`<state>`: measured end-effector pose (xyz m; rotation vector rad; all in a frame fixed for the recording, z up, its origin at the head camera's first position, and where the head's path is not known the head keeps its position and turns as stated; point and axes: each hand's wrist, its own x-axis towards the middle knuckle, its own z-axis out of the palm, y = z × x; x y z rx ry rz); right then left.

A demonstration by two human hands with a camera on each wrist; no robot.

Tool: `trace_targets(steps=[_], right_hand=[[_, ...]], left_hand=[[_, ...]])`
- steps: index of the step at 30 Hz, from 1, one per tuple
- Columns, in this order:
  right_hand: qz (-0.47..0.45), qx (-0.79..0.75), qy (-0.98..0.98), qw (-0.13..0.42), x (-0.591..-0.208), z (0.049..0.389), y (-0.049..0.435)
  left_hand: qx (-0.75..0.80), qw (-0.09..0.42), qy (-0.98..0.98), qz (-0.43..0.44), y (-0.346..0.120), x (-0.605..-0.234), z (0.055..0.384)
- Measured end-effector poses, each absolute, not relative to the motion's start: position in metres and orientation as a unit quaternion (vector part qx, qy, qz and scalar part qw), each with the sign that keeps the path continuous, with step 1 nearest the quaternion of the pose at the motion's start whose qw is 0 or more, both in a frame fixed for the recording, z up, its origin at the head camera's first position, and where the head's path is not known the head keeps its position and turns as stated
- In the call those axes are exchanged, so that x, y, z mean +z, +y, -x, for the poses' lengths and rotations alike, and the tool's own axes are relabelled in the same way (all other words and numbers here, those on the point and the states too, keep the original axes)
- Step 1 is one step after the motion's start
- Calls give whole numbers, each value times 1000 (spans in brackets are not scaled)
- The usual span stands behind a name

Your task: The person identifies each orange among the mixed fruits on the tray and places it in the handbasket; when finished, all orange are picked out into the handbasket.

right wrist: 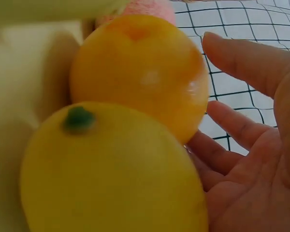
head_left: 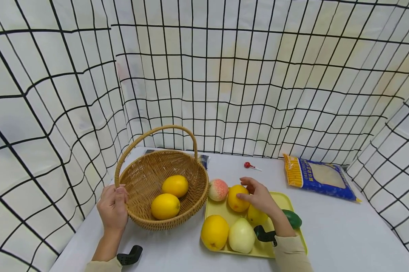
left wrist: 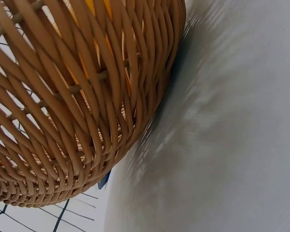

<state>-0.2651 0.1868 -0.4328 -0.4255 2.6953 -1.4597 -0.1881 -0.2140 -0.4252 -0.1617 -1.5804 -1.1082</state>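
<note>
On the left, a brown wicker basket (head_left: 167, 225) with a tall handle holds two lemons (head_left: 165, 206). My left hand (head_left: 114, 207) grips its rim by the foot of the handle; the left wrist view shows the basket's woven side (left wrist: 82, 121) close up. To the right lies a yellow tray (head_left: 282, 198) of fruit. My right hand (head_left: 260, 194) is at an orange (head_left: 237, 199) there, thumb and fingers spread about its side. In the right wrist view the thumb stands apart from the orange (right wrist: 140, 72), and a lemon (right wrist: 116, 169) is in front.
Also on the tray are a peach (head_left: 218, 190), another orange fruit (head_left: 215, 232), a pale green fruit (head_left: 241, 235) and a dark green one (head_left: 292, 219). Behind are a red lollipop (head_left: 247, 165), a blue-yellow pasta bag (head_left: 321, 178) and a dark packet (head_left: 204, 160). Black-gridded white cloth walls surround the table.
</note>
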Motion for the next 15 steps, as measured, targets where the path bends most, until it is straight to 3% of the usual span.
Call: trace_targets(steps=[15], right_hand=[[168,-425,888,55,-435,263,189]], left_hand=[[-464,571,-673,72,-213,-424,188]])
